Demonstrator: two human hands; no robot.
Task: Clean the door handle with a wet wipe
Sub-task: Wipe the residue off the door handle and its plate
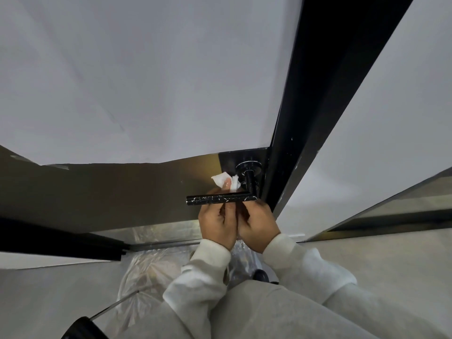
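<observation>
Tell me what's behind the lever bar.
The white wet wipe and fingertips show above the door handle; both hands, left and right, below. The bar hides their grip.

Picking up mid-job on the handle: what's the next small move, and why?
Probably bring the wet wipe down onto the lever bar and rub along it. The wipe is pinched in fingertips above and behind the bar, near the neck, while the left hand and right hand sit below it.
</observation>
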